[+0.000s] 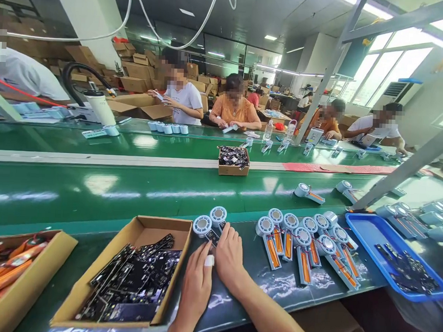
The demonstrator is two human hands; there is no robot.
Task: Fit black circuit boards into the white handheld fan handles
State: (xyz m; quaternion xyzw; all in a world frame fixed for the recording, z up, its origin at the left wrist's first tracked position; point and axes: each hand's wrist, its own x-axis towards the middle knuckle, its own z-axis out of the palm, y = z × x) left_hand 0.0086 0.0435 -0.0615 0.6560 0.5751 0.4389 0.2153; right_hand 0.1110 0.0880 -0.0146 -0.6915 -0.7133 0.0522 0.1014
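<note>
Beside our cardboard box (149,226), our left hand (197,272) and right hand (230,257) sit close together at two light-blue units (202,225); we cannot tell whether either grips. A dark circuit board (213,237) shows at their tips — uneven pressure, we judge, could slide it askew.

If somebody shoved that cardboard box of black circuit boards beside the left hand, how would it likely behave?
The cardboard box may feel heavy for its size, since many black circuit boards are heaped inside. It seems unlikely to tip, being shallow and wide. A hard shove might shift the uppermost boards, which appear to lie loose at odd angles.
</note>
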